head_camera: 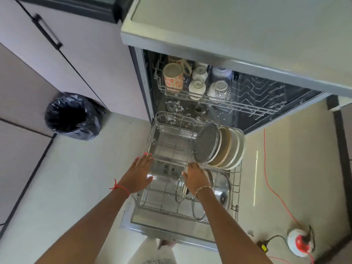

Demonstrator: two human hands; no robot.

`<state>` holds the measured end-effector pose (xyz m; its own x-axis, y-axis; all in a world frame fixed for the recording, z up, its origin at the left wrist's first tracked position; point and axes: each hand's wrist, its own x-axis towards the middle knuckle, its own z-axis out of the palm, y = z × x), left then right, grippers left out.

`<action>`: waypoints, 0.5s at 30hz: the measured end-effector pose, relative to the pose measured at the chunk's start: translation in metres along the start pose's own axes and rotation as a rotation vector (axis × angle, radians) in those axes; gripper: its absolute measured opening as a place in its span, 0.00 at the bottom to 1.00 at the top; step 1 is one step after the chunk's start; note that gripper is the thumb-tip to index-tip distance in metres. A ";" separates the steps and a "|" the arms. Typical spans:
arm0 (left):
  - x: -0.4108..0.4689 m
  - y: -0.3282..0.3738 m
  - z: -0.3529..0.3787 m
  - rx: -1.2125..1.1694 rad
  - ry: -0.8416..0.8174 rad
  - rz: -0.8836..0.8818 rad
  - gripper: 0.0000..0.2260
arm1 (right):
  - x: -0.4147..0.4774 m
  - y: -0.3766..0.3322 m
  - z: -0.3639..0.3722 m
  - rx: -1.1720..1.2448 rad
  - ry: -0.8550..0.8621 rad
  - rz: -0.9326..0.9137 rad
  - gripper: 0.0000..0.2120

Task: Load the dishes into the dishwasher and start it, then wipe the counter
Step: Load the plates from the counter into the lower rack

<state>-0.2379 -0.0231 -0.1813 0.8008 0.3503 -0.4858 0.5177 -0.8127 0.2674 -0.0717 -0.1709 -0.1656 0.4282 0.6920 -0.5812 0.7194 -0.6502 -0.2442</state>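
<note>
L hand (140, 171) flat at rack (150, 134) rim, R hand (196, 179) open over lids (180, 189), both empty

floor (80, 178): pale | cabinet (80, 40): mauve, black handle | bin (73, 116): black liner

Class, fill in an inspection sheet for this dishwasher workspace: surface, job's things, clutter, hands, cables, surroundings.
Surface: counter pale, partly in view; nothing seen on it.
Job's things: lower rack pulled out, plates standing at its right, lids nearer the person; upper rack holds cups.
Clutter: white flakes below the upper rack.
Hands: left hand open, fingers straight at the lower rack's left rim; right hand over the lids, grip unclear.
Cables: red cable runs over the floor to a reel at right.
Surroundings: lined bin at left, cabinet behind it.
</note>
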 end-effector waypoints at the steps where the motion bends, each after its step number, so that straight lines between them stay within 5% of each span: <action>1: -0.004 0.002 -0.005 -0.004 0.009 0.004 0.30 | -0.005 -0.005 -0.002 0.002 0.008 -0.022 0.21; 15: -0.091 0.020 -0.086 0.031 0.197 -0.090 0.30 | -0.070 -0.085 -0.074 -0.054 0.074 -0.229 0.25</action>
<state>-0.2745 -0.0314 -0.0598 0.7970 0.5037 -0.3334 0.5824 -0.7872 0.2030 -0.1224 -0.1405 -0.0465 0.2883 0.8417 -0.4565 0.8298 -0.4575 -0.3195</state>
